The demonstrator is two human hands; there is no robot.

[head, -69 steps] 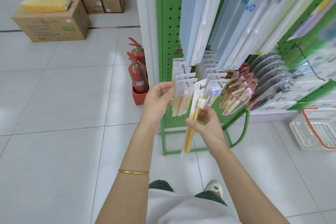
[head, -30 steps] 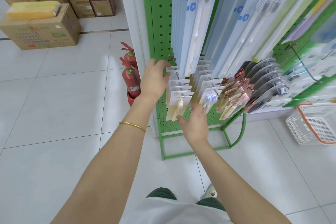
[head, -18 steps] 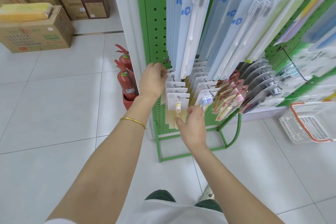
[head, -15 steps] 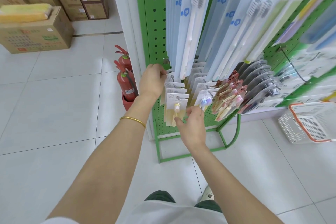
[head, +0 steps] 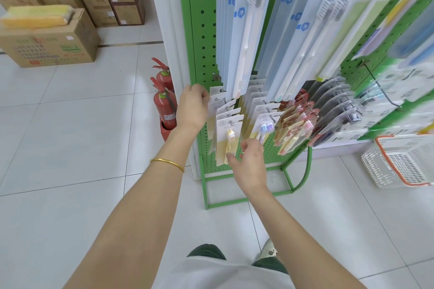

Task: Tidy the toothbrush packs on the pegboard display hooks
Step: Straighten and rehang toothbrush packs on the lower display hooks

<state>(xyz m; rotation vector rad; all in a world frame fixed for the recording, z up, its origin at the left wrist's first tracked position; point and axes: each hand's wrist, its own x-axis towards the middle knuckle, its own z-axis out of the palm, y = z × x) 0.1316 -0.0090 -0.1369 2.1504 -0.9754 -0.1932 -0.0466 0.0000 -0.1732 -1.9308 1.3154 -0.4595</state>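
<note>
The left hand [head: 192,108] is at the upper left corner of a row of small toothbrush packs [head: 219,110] that hang one behind the other on a hook [head: 231,121] of the green pegboard [head: 204,30]. Its fingers are curled and they grip the top edge of the rear cards. On this wrist there is a gold bangle [head: 168,163].

The right hand [head: 252,162] is lower, just under the same row. Its fingers are loose and a little spread, and it holds nothing. The thumb tip is at the bottom edge of the front pack [head: 229,138], which has a yellow toothbrush inside and hangs upright on the hook.

Just beside this row, to the right, hangs a second row of packs with purple and blue brushes [head: 264,124]. After it come red and orange packs [head: 296,122] and then dark packs [head: 333,105], all tilted like a fan. Above them hang long pale blue packs [head: 244,30] with white toothbrushes, and their lower ends cover the tops of the small rows.

On the white tiled floor [head: 70,136], left of the display, two red fire extinguishers [head: 164,105] stand close to the white post. Farther left are cardboard boxes [head: 51,44]. At the right edge a white basket [head: 404,162] with an orange rim stands on the floor.
</note>
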